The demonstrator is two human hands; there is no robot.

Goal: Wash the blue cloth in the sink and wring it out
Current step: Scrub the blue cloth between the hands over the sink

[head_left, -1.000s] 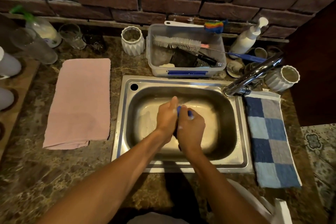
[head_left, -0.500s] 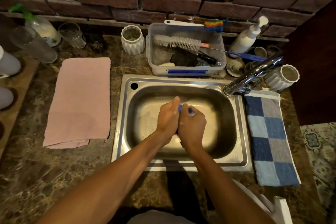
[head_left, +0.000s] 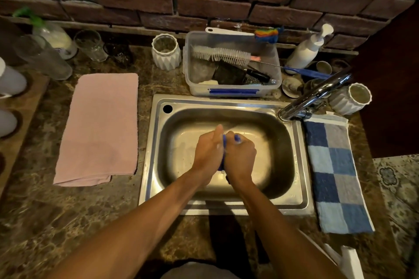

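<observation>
Left hand [head_left: 209, 154] and right hand [head_left: 240, 158] pressed together over sink [head_left: 226, 103], both gripping blue cloth [head_left: 224, 142]

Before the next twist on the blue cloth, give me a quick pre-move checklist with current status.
1. Both hands on the cloth: ok. The left hand and right hand grip the blue cloth between them.
2. Cloth over the basin: ok, the hands are above the sink, so drips land inside.
3. Faucet clear of hands: ok, the faucet spout sits at the right rear corner, apart from them.
4. Water running: cannot tell, no stream visible.
5. How wet the cloth is: cannot tell, it is mostly hidden.
6. Checkered towel dry and out of the basin: position ok, dryness cannot tell.
</observation>
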